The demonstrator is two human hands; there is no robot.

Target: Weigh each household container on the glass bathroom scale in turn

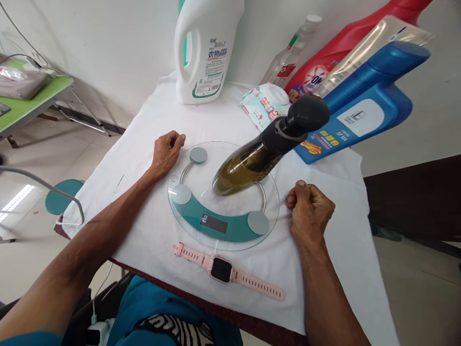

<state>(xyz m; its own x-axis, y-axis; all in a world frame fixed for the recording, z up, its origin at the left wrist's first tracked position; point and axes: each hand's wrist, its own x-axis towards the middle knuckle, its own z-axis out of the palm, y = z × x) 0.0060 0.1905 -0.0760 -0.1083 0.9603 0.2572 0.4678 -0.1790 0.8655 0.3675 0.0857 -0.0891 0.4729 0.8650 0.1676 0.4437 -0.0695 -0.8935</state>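
Note:
A round glass bathroom scale (236,229) lies on the white cloth, its small display lit at the left end. On the glass stands a clear bottle of olive-brown liquid with a black pump top (245,163). My left hand (168,152) rests closed on the cloth by the scale's upper left rim, with nothing seen in it. To the right of the scale, my right hand (310,210) is curled into a fist on the cloth, with nothing showing in it. A pink smartwatch (222,269) with its strap stretched out lies in front of the scale.
Along the back stand a white detergent jug (209,53), a clear glass bottle (288,60), a red detergent bottle (306,74) and a blue oil jug (360,115). A wipes pack (264,103) lies among them. A green table (39,103) and teal stool (64,196) are left.

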